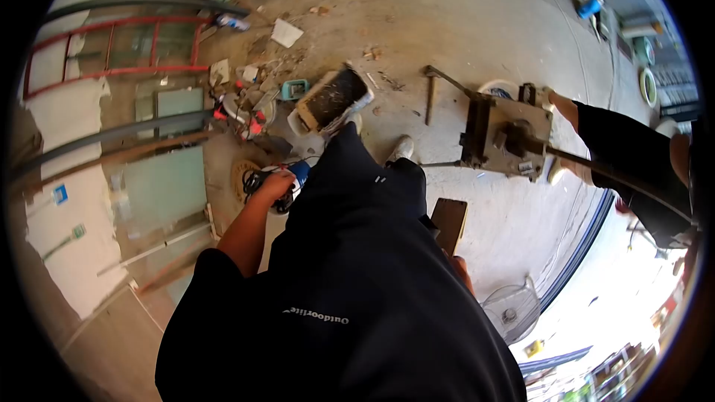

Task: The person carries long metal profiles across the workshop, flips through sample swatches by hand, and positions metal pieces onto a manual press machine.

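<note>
Curled fingers of the left hand [279,183] close on a dark corded item [280,202], which lies against a blue-and-white object [299,172]; its exact form is too small to tell. Just right of the torso, the right hand [459,268] is mostly hidden by the black shirt [365,275]; it lies at the lower end of a brown block [450,222], and whether its fingers are spread or closed cannot be told. Ahead on the concrete floor [417,15] are a rectangular bin [318,116], a teal tray [294,90] and a hammer [431,98]. At right, a metal machine [488,130] adjoins another person's arm [564,108].
</note>
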Tool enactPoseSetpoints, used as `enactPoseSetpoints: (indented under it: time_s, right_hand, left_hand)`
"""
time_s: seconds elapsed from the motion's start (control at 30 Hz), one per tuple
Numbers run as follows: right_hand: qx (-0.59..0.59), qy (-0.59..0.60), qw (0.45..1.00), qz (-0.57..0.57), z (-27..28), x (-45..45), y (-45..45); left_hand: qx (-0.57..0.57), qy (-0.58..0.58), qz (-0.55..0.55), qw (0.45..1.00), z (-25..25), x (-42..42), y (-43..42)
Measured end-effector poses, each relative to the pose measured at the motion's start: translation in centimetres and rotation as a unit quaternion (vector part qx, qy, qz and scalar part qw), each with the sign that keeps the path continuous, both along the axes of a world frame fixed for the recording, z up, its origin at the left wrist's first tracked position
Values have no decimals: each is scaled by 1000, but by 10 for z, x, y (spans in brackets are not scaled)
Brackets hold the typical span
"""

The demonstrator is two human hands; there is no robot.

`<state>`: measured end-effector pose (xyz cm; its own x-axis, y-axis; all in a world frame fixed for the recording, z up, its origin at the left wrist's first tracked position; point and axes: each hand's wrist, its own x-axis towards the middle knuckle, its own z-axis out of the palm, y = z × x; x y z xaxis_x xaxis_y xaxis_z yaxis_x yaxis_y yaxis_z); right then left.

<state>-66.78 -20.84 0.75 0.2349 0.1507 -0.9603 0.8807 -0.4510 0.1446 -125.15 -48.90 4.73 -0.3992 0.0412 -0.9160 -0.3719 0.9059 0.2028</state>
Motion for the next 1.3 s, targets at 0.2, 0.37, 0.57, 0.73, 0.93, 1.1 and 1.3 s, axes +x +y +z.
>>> enactPoseSetpoints:
  time_s: [0.2,0.37,0.57,0.73,0.93,1.1,1.3]
  right_hand:
    - [35,24,998,-43,-31,10,-29]
    - [51,2,998,-32,-26,-11,-60]
    - [38,-51,992,-109,3,-71,-115]
    - [-1,-108,971,-213,57,-168,-144]
    - [-5,-162,922,-351,85,-283,-217]
    - [-18,-155,877,-455,96,-373,-253]
    - [-76,-124,812,-565,82,-451,-312]
  left_hand:
    - [-6,25,30,999,-14,-68,11]
    - [-71,-4,-81,994,-21,-113,26]
    - [-76,-53,-172,981,-20,-166,135]
    - [-91,-79,-299,947,-48,-245,261]
    - [-21,-40,-392,919,-120,-324,422]
    - [38,-40,-464,884,-92,-294,541]
    - [8,-49,-561,827,-74,-251,561]
